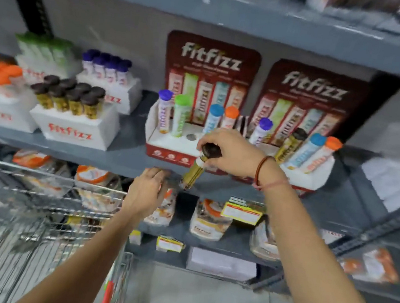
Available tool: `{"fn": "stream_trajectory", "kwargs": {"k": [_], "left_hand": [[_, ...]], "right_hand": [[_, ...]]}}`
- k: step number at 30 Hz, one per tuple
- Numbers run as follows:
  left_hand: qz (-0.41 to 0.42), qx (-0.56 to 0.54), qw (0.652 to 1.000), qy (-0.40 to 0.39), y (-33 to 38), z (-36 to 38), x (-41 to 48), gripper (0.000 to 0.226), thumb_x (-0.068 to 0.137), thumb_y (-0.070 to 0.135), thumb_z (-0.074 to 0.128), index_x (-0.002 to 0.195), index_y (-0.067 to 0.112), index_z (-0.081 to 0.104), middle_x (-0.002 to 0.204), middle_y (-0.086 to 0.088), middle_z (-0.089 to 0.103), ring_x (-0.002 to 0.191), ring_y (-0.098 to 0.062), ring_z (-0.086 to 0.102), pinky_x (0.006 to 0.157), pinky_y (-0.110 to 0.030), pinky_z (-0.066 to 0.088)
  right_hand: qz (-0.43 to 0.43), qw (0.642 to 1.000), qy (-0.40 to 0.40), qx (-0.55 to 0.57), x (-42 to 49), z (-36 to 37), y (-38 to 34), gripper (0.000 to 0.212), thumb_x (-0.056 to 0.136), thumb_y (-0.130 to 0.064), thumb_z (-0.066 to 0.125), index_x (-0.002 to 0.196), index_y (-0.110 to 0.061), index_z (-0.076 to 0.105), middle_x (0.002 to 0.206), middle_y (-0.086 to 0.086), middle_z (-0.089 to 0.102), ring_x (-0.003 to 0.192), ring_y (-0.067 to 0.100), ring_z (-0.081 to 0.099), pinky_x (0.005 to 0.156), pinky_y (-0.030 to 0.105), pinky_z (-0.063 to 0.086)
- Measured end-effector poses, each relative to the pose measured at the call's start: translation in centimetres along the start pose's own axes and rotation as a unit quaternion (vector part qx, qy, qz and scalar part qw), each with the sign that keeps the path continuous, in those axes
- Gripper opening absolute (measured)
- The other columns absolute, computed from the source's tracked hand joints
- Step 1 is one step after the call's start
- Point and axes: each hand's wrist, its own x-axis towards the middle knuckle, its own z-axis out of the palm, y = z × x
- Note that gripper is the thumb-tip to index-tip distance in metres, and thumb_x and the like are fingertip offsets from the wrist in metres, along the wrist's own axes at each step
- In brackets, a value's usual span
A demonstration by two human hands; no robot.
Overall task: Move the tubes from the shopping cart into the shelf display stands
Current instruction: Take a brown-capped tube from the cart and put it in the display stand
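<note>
To the left of both hands and lower down stands the wire shopping cart (41,206), its contents too blurred to read. The left hand (146,192) rests fingers-down against the front lip of the grey shelf (121,159), curled loosely there with no tube visibly in it — it seems to be steadying rather than carrying. Up and to its right, the right hand (229,152) is clamped on the dark cap end of a gold-bodied tube (195,172), which hangs tilted, foot pointing down and left, in front of the shelf edge. Just behind and above that hand sits the left display stand (169,143), holding purple-, green-, blue- and orange-capped tubes, with what looks like an empty socket just beside the knuckles. Further right, past the wrist, the second display stand (318,172) appears to have all its places filled. The step in hand looks like placing — the tube is out of the cart but not yet seated. The next move likely calls for lifting it above the stand's deck, swinging the foot upright over the free hole, then lowering straight without knocking the neighbouring tubes.
</note>
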Motion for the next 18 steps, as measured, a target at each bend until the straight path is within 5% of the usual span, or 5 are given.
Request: {"fn": "stream_trajectory", "kwargs": {"k": [7,13,16,18], "left_hand": [[0.031,0.035,0.997,-0.061,1.1,3.4,2.3,0.038,0.089,0.015,0.055,0.126,0.005,0.051,0.134,-0.017,0.053,0.123,-0.033,0.048,0.1,-0.046,0.039],[0.046,0.033,0.997,-0.06,0.1,3.6,2.0,0.04,0.088,0.014,0.058,0.126,0.005,0.052,0.134,-0.016,0.053,0.125,-0.033,0.047,0.104,-0.047,0.036],[0.055,0.027,0.996,-0.069,-0.6,3.6,1.9,0.043,0.09,0.017,0.055,0.131,0.008,0.047,0.14,-0.011,0.048,0.132,-0.027,0.04,0.109,-0.043,0.03],[0.067,0.027,0.994,-0.076,-1.0,3.4,1.9,0.044,0.09,0.018,0.054,0.132,0.009,0.045,0.142,-0.01,0.046,0.133,-0.025,0.038,0.111,-0.042,0.028]], "right_hand": [[0.057,0.998,-0.004,-0.02,-2.1,-3.2,3.8,0.037,0.083,-0.002,0.063,0.119,-0.011,0.061,0.122,0.008,0.056,0.115,0.021,0.049,0.085,0.019,0.033],[0.059,0.998,-0.006,-0.018,-1.5,-3.9,4.1,0.038,0.082,0.001,0.061,0.118,-0.012,0.063,0.123,0.007,0.059,0.115,0.021,0.051,0.088,0.022,0.04],[0.05,0.999,-0.001,-0.004,-0.5,-4.0,3.7,0.038,0.083,0.001,0.058,0.119,-0.012,0.062,0.113,0.003,0.055,0.087,0.014,0.051,0.054,0.0,0.041],[0.042,0.999,0.0,0.003,0.4,-4.0,3.2,0.038,0.083,-0.001,0.059,0.119,-0.013,0.062,0.11,0.003,0.055,0.077,0.008,0.047,0.052,0.0,0.039]]}}
